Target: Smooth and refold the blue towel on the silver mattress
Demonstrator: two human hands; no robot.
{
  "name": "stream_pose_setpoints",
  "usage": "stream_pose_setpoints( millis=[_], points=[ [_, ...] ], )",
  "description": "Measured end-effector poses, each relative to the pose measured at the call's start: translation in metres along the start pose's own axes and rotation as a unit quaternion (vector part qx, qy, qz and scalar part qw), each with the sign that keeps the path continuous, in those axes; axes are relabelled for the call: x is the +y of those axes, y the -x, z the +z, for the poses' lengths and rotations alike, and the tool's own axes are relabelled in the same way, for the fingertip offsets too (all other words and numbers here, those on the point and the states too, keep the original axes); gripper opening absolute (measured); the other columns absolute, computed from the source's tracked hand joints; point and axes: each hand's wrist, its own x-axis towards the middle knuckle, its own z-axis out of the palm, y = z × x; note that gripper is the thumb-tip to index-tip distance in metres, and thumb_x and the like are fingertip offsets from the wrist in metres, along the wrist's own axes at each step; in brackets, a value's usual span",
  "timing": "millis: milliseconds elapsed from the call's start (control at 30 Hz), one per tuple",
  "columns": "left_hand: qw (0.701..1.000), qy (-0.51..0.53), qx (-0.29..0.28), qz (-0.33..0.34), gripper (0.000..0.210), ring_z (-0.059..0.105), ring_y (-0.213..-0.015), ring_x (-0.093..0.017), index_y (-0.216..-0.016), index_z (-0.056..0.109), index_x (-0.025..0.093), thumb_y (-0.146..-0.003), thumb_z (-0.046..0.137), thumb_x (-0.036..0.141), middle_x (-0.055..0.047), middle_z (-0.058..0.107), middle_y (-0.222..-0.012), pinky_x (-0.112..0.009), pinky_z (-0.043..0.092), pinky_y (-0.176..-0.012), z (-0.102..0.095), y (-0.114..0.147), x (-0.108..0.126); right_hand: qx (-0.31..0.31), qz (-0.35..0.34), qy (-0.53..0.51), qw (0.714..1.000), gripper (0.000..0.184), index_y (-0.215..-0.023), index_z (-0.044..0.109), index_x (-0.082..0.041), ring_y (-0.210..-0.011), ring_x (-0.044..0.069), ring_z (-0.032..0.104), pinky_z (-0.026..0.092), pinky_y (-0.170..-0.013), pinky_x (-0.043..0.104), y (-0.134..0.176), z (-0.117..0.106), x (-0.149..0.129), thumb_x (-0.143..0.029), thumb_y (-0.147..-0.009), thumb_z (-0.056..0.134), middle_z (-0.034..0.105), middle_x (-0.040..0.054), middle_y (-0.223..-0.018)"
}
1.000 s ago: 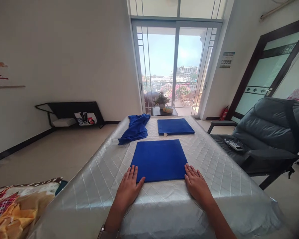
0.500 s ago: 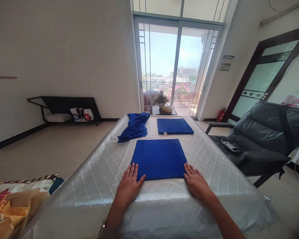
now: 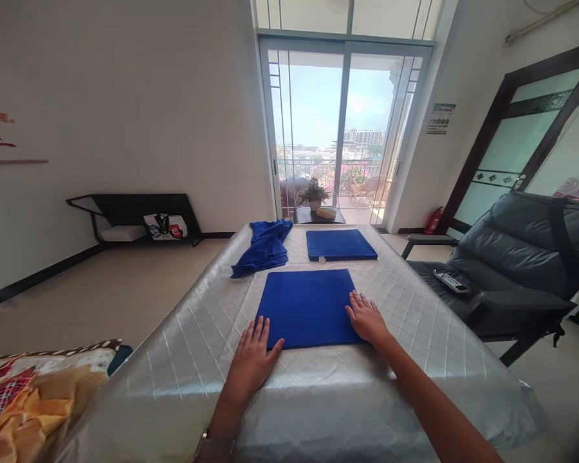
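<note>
Right hand [image 3: 368, 319] on blue pad [image 3: 306, 308]; illegible tag [image 3: 321, 260] on far pad [image 3: 341, 244]

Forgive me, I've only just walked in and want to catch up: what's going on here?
A person is handling the nearer flat blue cloth on a silvery quilted cover. The left hand is at its near left corner and the right hand is over its right edge, both open and palm down. Farther off lie a second flat blue cloth with a small white tag and, left of that, a rumpled blue cloth.
</note>
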Motion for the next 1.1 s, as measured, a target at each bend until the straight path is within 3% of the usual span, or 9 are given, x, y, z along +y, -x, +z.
stream_pose_setpoints(
  millis=[167,467,567,700,800,867,967,1100],
  points=[
    [1.000,-0.008,0.015,0.008,0.083,0.024,-0.150,-0.030,-0.155,0.031,0.010,-0.097,0.023,0.069,-0.013,0.028,-0.162,-0.048,0.024,-0.121,0.002,0.000,0.000,0.022,-0.003,-0.016,1.000,0.061,-0.159,0.018,-0.011,-0.152,0.021,0.014,0.010,-0.122,0.044,-0.008,0.022,0.007,-0.037,-0.104,0.017,0.016,0.0080,-0.166],
    [0.998,-0.043,0.047,0.012,0.081,0.029,-0.149,-0.031,-0.153,0.035,0.009,-0.098,0.023,0.067,-0.016,0.034,-0.159,-0.050,0.024,-0.122,-0.012,-0.003,0.004,0.030,-0.007,-0.042,0.999,0.062,-0.159,0.021,-0.011,-0.152,0.022,0.015,0.008,-0.123,0.045,-0.010,0.028,0.009,-0.039,-0.103,0.018,0.016,0.0074,-0.166],
    [0.996,-0.015,0.035,0.082,0.075,0.031,-0.148,-0.028,-0.154,0.036,0.015,-0.099,0.023,0.065,-0.012,0.035,-0.160,-0.048,0.027,-0.121,-0.017,-0.012,0.037,0.024,-0.005,-0.048,0.999,0.062,-0.159,0.020,-0.012,-0.152,0.021,0.014,0.007,-0.123,0.045,-0.010,0.028,0.008,-0.039,-0.103,0.018,0.015,0.0073,-0.166],
    [0.967,0.032,-0.017,0.251,0.069,0.033,-0.147,-0.023,-0.154,0.037,0.020,-0.101,0.022,0.061,-0.009,0.039,-0.158,-0.042,0.027,-0.122,-0.016,-0.041,0.114,0.031,-0.009,-0.040,0.999,0.062,-0.159,0.020,-0.012,-0.152,0.022,0.015,0.010,-0.123,0.044,-0.007,0.025,0.008,-0.038,-0.103,0.019,0.017,0.0081,-0.166],
    [0.954,0.053,-0.033,0.294,0.071,0.030,-0.149,-0.023,-0.153,0.038,0.013,-0.102,0.017,0.059,-0.013,0.038,-0.158,-0.041,0.023,-0.123,-0.007,-0.068,0.168,0.033,-0.025,-0.020,0.999,0.060,-0.159,0.023,-0.013,-0.152,0.022,0.015,0.012,-0.122,0.044,-0.003,0.022,0.010,-0.031,-0.102,0.022,0.016,0.0080,-0.166],
    [0.952,0.066,-0.032,0.296,0.071,0.027,-0.150,-0.022,-0.154,0.034,0.012,-0.103,0.012,0.056,-0.013,0.035,-0.159,-0.041,0.022,-0.123,0.002,-0.082,0.190,0.029,-0.032,-0.012,0.999,0.060,-0.159,0.024,-0.014,-0.152,0.022,0.015,0.013,-0.123,0.043,-0.001,0.021,0.012,-0.027,-0.101,0.025,0.015,0.0070,-0.166],
    [0.960,0.082,-0.029,0.267,0.069,0.025,-0.150,-0.022,-0.157,0.027,0.014,-0.104,0.008,0.053,-0.012,0.034,-0.160,-0.043,0.021,-0.123,0.018,-0.093,0.200,0.027,-0.035,-0.010,0.999,0.060,-0.159,0.022,-0.017,-0.152,0.022,0.015,0.012,-0.123,0.042,-0.001,0.022,0.013,-0.027,-0.101,0.026,0.014,0.0060,-0.166],
    [0.971,0.076,-0.036,0.225,0.074,0.022,-0.152,-0.023,-0.156,0.029,0.013,-0.102,0.008,0.058,-0.012,0.030,-0.162,-0.044,0.017,-0.124,0.027,-0.094,0.181,0.029,-0.025,-0.018,0.999,0.058,-0.159,0.024,-0.018,-0.152,0.022,0.015,0.012,-0.123,0.044,-0.004,0.023,0.011,-0.032,-0.103,0.022,0.017,0.0056,-0.166]
  ],
)
